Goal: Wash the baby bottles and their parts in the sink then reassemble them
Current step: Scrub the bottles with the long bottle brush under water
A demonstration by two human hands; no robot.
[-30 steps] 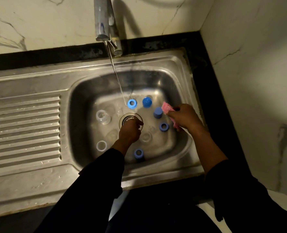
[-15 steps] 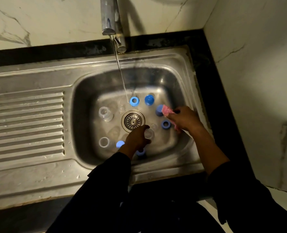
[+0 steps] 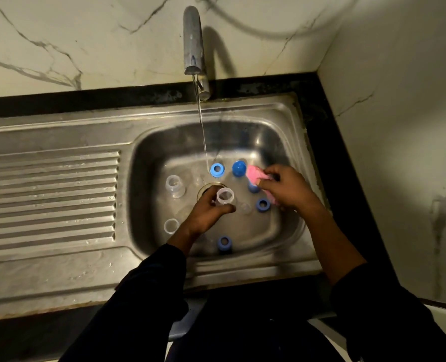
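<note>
Our left hand [image 3: 207, 211] has its fingers curled round a clear bottle [image 3: 225, 196]. It grips the body just below the open mouth, which faces up at us. Our right hand [image 3: 287, 190], on the far side of that grip, pinches a pink sponge [image 3: 254, 175] between thumb and fingers.

The held bottle sits low inside the sink [image 3: 289, 113], over the drain. Just beyond our left knuckles, the thin stream of water [image 3: 202, 134] from the tap [image 3: 192, 40] lands beside a blue ring [image 3: 217, 170], with a blue cap [image 3: 239, 167] next to it. Another ring [image 3: 263, 205] lies between the two hands, and a third ring [image 3: 224, 242] lies back near our left wrist. A second bottle [image 3: 174, 185] and a third bottle [image 3: 171, 226] stand outward of the left hand.

We judge the held bottle to be light, stiff plastic, and probably slick because it is wet. A full wrap round the body looks safer than fingertips on the rim, and it leaves the mouth free. The sponge looks soft and should squash enough to enter the neck.
</note>
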